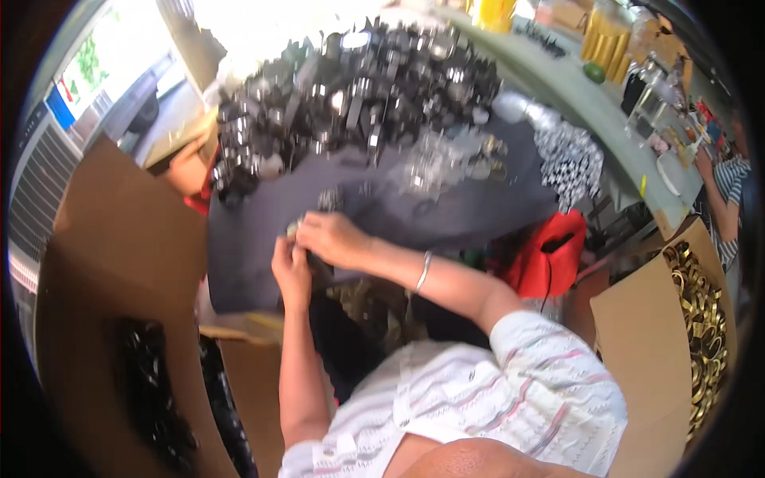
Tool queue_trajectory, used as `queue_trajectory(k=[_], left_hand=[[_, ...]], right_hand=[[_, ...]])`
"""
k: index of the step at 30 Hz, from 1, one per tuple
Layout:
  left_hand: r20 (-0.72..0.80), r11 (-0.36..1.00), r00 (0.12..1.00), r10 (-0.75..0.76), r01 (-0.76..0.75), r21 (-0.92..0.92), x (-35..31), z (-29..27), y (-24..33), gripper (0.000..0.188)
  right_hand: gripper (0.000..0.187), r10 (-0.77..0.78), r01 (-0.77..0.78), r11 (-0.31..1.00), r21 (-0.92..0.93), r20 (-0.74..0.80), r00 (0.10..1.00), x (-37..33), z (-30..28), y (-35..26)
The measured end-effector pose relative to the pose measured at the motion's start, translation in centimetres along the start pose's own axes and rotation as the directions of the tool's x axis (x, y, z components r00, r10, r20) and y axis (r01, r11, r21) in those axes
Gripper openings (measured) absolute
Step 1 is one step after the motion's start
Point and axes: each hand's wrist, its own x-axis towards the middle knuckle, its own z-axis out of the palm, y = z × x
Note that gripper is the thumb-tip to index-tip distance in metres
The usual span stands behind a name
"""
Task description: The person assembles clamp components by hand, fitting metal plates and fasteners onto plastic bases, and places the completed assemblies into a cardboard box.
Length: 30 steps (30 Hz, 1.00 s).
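My left hand (292, 273) and my right hand (333, 239) meet over the near left part of a dark grey work surface (255, 279). Fingers of both are closed around a small pale piece (292, 229), too small and blurred to name. Just beyond them lies a little cluster of shiny small parts (331, 199). A large heap of glossy black and silvery band-like pieces (358, 99) fills the far side. To the right of centre lie clear plastic bits (434, 163), some with gold-coloured parts.
A bag of black-and-white small parts (570, 163) hangs at the surface's right edge, above a red cloth or bag (550, 255). Cardboard boxes stand left (119, 239) and right, the right one with gold-coloured bands (701, 342). Another person (725, 191) sits by the green table (629, 151).
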Motion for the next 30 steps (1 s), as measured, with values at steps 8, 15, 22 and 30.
queue_trajectory(k=[8,15,22,30], left_hand=[[-0.012,0.995,0.999,-0.034,0.033,-0.099,0.8,0.3,-0.1,0.015],[-0.002,0.988,1.0,-0.023,0.022,-0.151,0.7,0.2,-0.4,0.015],[0.014,0.98,1.0,0.005,-0.002,-0.199,0.7,0.4,-1.1,0.014],[-0.004,0.984,0.999,-0.053,0.052,-0.172,0.8,0.4,-0.5,0.016]], right_hand=[[0.005,0.197,-0.189,0.958,-0.216,0.016,0.98,-4.3,-7.6,1.1],[0.007,0.438,-0.338,0.797,-0.5,0.093,0.894,-4.4,-12.8,5.9],[0.009,0.382,0.136,0.57,-0.81,0.408,0.829,-3.0,-10.5,5.9],[0.007,0.299,0.17,0.602,-0.78,0.418,0.858,-2.6,-11.0,5.9]])
